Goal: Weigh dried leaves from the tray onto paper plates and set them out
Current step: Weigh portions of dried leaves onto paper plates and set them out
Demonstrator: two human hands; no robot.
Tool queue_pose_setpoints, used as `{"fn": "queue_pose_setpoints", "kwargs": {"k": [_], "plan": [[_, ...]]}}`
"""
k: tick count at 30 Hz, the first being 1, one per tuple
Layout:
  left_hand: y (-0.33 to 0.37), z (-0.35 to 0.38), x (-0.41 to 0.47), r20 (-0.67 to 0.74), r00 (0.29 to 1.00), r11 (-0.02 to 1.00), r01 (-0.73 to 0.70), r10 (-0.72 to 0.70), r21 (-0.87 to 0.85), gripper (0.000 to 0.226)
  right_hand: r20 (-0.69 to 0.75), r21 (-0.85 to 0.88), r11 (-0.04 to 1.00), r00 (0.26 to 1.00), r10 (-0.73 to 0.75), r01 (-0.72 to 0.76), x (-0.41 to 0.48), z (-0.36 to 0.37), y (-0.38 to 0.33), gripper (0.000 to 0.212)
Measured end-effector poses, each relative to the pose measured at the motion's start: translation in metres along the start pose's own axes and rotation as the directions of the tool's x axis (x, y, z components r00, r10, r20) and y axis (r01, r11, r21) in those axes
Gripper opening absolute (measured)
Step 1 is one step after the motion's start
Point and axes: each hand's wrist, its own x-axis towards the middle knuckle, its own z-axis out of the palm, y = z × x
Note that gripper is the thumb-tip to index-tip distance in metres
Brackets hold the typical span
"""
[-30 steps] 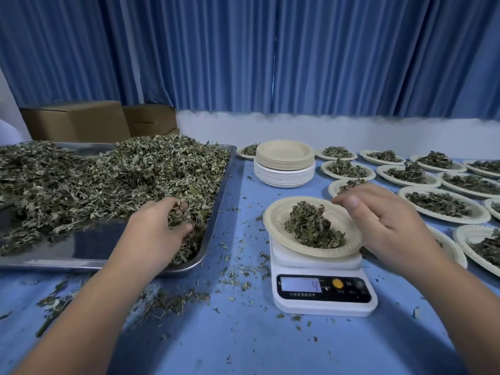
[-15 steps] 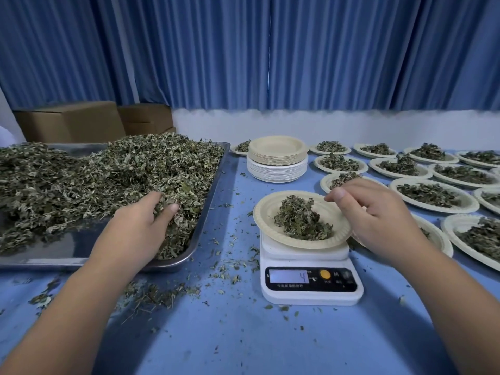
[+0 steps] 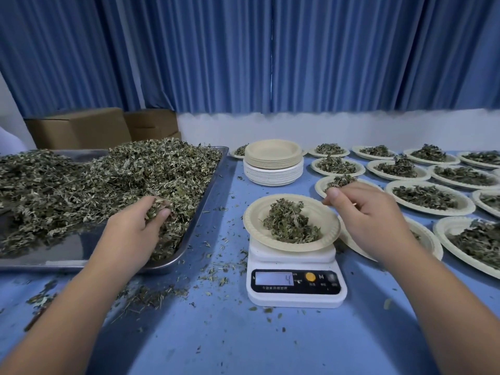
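Note:
A steel tray (image 3: 67,249) at the left holds a big heap of dried leaves (image 3: 108,180). My left hand (image 3: 132,234) reaches into its near right corner, fingers curled round a clump of leaves. A paper plate (image 3: 253,221) with a small pile of leaves (image 3: 290,224) sits on the white digital scale (image 3: 296,284), whose display reads 4. My right hand (image 3: 370,220) hovers over the plate's right rim, thumb and fingertips pinched together. Nothing shows between them.
A stack of empty paper plates (image 3: 273,163) stands behind the scale. Several filled plates (image 3: 430,198) cover the right side of the blue table (image 3: 243,336), one partly under my right wrist. Leaf crumbs lie around the scale. Cardboard boxes (image 3: 78,128) sit behind the tray.
My left hand has pushed a little deeper into the heap and closed on a clump. My right hand stays at the plate's rim. The scale still reads 4.

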Motion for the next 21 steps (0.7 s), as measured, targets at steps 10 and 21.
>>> {"fn": "queue_pose_setpoints", "kwargs": {"k": [10,21], "plan": [[0.064,0.002,0.007,-0.035,0.989,0.951,-0.148,0.144,-0.272,0.011,-0.062,0.052,0.998,0.998,0.031,-0.028,0.003,-0.002,0.009,0.04],[0.195,0.069,0.045,0.365,0.726,0.81,-0.559,0.582,-0.178,0.016,-0.105,0.083,0.993,0.991,0.087,-0.078,0.003,-0.006,0.023,0.039]]}}
